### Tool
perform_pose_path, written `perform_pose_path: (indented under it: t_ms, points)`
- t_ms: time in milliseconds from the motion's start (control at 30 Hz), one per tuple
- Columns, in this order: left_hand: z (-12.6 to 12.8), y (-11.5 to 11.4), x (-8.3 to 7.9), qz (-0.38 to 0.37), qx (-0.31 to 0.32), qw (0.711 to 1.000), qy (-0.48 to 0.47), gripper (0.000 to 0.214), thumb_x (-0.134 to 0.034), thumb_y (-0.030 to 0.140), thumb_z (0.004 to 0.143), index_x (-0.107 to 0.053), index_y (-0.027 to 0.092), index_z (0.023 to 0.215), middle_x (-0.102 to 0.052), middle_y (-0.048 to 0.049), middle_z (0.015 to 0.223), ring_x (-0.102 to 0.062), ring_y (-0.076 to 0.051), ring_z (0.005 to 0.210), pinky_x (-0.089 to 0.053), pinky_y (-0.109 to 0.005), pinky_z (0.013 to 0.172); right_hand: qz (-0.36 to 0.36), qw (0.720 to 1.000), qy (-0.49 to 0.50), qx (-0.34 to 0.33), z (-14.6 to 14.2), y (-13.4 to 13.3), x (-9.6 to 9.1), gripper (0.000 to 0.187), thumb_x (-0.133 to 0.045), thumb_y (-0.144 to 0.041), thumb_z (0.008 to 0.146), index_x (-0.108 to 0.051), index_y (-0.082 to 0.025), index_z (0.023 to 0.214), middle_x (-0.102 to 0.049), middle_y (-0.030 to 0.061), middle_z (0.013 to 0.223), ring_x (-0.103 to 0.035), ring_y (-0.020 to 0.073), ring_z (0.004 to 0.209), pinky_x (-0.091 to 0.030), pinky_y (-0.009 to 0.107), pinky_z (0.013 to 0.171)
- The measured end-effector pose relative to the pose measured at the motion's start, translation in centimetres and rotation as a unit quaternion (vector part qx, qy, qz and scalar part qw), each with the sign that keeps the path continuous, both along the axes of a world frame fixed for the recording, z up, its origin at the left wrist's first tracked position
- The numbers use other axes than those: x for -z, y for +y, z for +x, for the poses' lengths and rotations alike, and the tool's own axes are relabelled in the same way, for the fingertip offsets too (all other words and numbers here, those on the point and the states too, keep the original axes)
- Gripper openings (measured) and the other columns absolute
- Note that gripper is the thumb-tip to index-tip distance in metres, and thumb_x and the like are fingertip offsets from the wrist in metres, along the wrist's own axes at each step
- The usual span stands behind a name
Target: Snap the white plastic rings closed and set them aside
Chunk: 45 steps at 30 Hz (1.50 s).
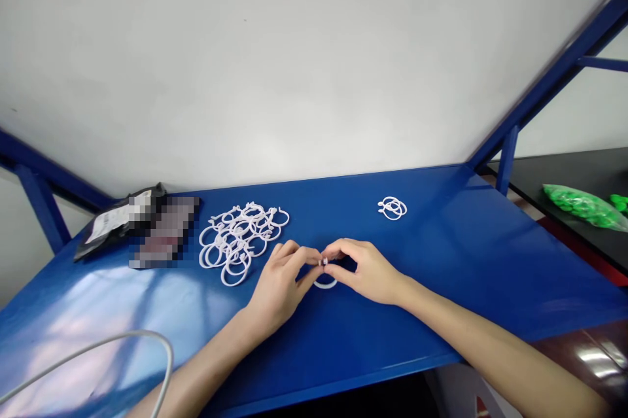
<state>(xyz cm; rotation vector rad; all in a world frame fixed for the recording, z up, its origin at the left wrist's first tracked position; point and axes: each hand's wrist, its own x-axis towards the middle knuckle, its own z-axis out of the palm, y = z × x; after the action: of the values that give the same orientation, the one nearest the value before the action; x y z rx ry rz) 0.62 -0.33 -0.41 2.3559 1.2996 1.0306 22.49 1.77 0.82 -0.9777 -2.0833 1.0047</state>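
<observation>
Table (466, 261) blue, wall (294, 65) white; left hand (279, 284), right hand (366, 271) both pinch white ring (324, 284).

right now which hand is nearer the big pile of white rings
Left. The left hand sits just right of the pile of rings, close to its edge; the right hand is farther right, past the single ring both hands pinch.

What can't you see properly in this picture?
Head view:
- White ring: only its lower arc shows; the fingers of the left hand and right hand hide its ends.
- Black packet: its label is pixelated and unreadable.
- Green bag: cut off by the right edge.
- Grey cable: runs off the bottom-left edge.
</observation>
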Motion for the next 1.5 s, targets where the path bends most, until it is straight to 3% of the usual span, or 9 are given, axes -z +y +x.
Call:
perform_pose_path:
  t_ms: [233, 500, 767, 1200, 1500]
  points:
    - [-0.1, -0.1, -0.9, -0.174, -0.009, 0.974, -0.147, 0.009, -0.074, 0.032, 0.089, -0.072, 0.023, 0.088, -0.074, 0.0, 0.086, -0.069, -0.016, 0.078, -0.054, -0.028, 0.074, -0.125, 0.989, 0.081, 0.021, -0.1, -0.3, -0.5, 0.01, -0.073, -0.026, 0.09, -0.071, -0.022, 0.099, -0.077, 0.0004, 0.096, -0.073, 0.0166, 0.088, -0.056, 0.03, 0.083]
    - [0.0, 0.1, -1.1, -0.252, -0.013, 0.941, -0.225, 0.018, -0.07, 0.038, 0.09, -0.074, 0.021, 0.093, -0.075, -0.0036, 0.09, -0.069, -0.017, 0.081, -0.055, -0.028, 0.073, -0.12, 0.987, 0.091, 0.052, -0.2, -0.2, -0.4, 0.01, -0.072, -0.029, 0.09, -0.07, -0.021, 0.094, -0.076, 0.0008, 0.088, -0.07, 0.0157, 0.08, -0.055, 0.029, 0.076]
    - [0.0, 0.0, -1.2, -0.257, 0.0, 0.941, -0.221, 0.019, -0.071, 0.039, 0.09, -0.074, 0.02, 0.09, -0.075, -0.0035, 0.086, -0.068, -0.016, 0.079, -0.054, -0.028, 0.073, -0.082, 0.992, 0.08, 0.053, -0.2, -0.5, -0.9, 0.009, -0.071, -0.03, 0.091, -0.072, -0.021, 0.091, -0.075, 0.0004, 0.084, -0.068, 0.0155, 0.075, -0.055, 0.028, 0.072]
    - [0.2, -0.2, -0.6, -0.268, 0.022, 0.937, -0.223, 0.014, -0.072, 0.036, 0.09, -0.076, 0.022, 0.089, -0.074, -0.0013, 0.084, -0.064, -0.014, 0.075, -0.051, -0.026, 0.073, -0.083, 0.993, 0.07, 0.036, -0.2, -0.9, -0.9, 0.008, -0.071, -0.029, 0.091, -0.073, -0.022, 0.09, -0.073, -0.0002, 0.082, -0.067, 0.0152, 0.075, -0.054, 0.027, 0.071]
    - [0.1, -0.8, -0.8, -0.182, 0.04, 0.959, -0.212, 0.006, -0.074, 0.026, 0.089, -0.08, 0.026, 0.089, -0.073, 0.0003, 0.079, -0.067, -0.012, 0.072, -0.051, -0.022, 0.068, -0.055, 0.993, 0.099, 0.038, -0.1, -1.0, -0.4, 0.006, -0.076, -0.024, 0.088, -0.077, -0.022, 0.083, -0.077, 0.0009, 0.083, -0.07, 0.0168, 0.079, -0.053, 0.03, 0.077]
